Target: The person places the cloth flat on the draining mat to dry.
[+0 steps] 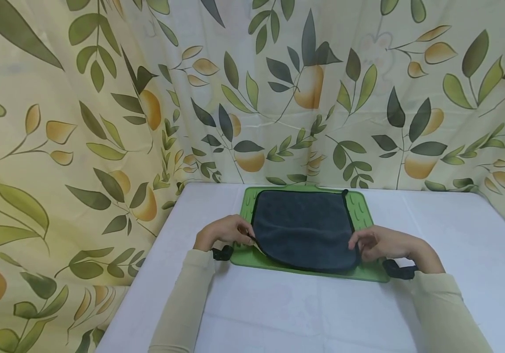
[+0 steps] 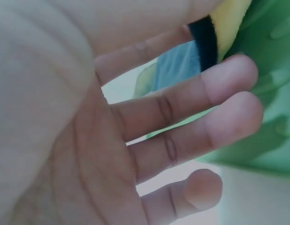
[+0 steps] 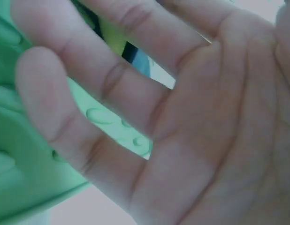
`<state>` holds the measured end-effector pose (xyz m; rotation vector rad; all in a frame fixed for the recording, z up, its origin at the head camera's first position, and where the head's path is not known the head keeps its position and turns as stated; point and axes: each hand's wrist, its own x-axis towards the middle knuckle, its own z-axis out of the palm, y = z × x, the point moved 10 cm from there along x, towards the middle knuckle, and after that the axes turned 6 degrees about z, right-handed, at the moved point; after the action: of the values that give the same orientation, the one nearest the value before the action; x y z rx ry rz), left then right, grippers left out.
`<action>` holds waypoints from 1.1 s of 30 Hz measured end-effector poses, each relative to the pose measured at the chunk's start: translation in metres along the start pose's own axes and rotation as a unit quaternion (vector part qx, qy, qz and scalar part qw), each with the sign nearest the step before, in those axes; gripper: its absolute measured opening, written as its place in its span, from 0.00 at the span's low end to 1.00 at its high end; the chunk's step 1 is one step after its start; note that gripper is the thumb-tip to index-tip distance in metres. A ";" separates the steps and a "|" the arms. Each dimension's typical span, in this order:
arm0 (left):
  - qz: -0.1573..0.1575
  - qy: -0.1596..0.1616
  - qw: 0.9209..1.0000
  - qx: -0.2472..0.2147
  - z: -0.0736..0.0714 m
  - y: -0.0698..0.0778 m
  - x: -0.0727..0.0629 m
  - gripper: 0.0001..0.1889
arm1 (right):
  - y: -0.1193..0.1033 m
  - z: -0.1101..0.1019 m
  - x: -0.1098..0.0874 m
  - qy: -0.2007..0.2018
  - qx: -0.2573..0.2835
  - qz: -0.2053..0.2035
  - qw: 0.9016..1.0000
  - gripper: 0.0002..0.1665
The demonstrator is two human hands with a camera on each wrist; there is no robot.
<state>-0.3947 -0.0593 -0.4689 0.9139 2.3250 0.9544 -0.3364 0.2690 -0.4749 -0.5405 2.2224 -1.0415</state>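
A dark blue-grey cloth (image 1: pixel 302 225) with black edging lies over a green board (image 1: pixel 252 257) with raised bumps. At the cloth's left edge, toward the front, my left hand (image 1: pixel 230 230) pinches the border between thumb and index finger. Its other fingers are spread in the left wrist view, where the cloth's yellow underside (image 2: pixel 229 26) shows beside them. My right hand (image 1: pixel 377 242) pinches the cloth's right border close to the front corner. In the right wrist view a strip of yellow underside (image 3: pixel 112 40) shows between the fingers; thumb and index fingertips are hidden there.
The board lies on a white-covered table (image 1: pixel 278 314), near its back edge. Behind and to the left hangs a curtain (image 1: pixel 252 98) printed with leaves and fruit. A black strap (image 1: pixel 399 269) sits at the right wrist, another strap (image 1: pixel 223 253) at the left.
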 end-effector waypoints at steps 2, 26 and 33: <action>-0.003 0.005 1.000 -0.003 -0.003 -0.001 -0.001 0.03 | 0.001 -0.003 -0.001 0.008 0.001 -0.003 1.000 0.12; -0.043 -0.025 0.999 -0.010 0.004 -0.009 -0.006 0.16 | 0.013 -0.005 -0.003 0.005 0.014 0.041 0.999 0.13; -0.061 0.021 0.998 0.020 0.002 -0.010 0.002 0.06 | 0.012 -0.012 0.004 0.067 -0.002 0.057 0.996 0.18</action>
<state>-0.3989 -0.0628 -0.4779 0.7624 2.4130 0.8887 -0.3487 0.2806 -0.4799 -0.3497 2.3421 -1.0410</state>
